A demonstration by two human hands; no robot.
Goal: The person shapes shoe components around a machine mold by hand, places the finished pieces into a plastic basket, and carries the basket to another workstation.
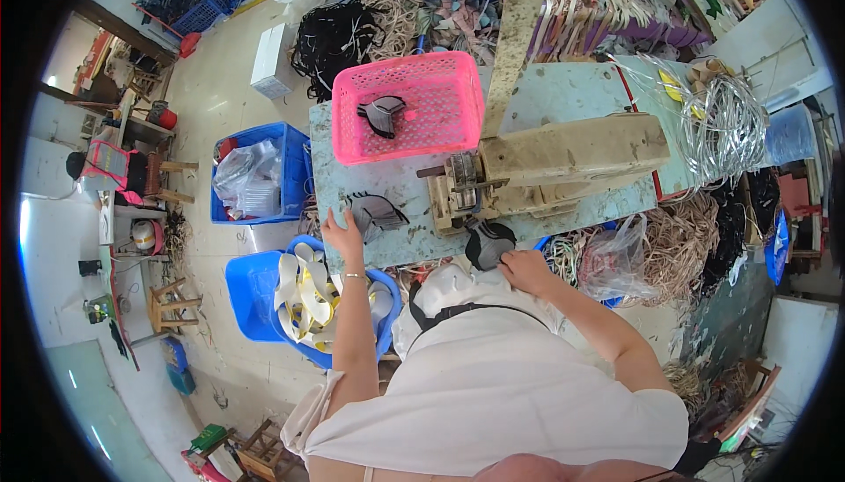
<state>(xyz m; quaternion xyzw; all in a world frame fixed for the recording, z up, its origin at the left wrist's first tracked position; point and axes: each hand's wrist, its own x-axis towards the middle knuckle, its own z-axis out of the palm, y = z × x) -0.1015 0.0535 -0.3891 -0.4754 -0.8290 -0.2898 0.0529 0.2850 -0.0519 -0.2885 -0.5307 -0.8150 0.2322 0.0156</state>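
The right hand (525,272) lay just on the person's side of the sewing machine (576,154), its fingers curled at the right edge of a black-and-grey cup-shaped piece (489,245); whether they pinched it or only touched it could not be told. That piece sat at the near left end of the machine, by the table's front edge. The left hand (343,237), well to the left of the machine, had its thumb and forefinger spread apart, the forefinger at the left edge of a stack of grey pieces (377,216) with dark trim. This stack lay on the worktable (550,95), between that hand and the machine.

Beyond the stack, to the far left of the machine, stood a pink basket (444,125) with perforated walls, a few similar grey-and-black pieces (382,116) inside it. To the right of the machine lay a tangle of silvery strips (726,130). On its near right, below the tabletop, were a clear plastic bag (619,262) and a heap of beige strips (685,244). Farther left of the machine, off the table, stood a blue crate (294,184) holding clear bags.
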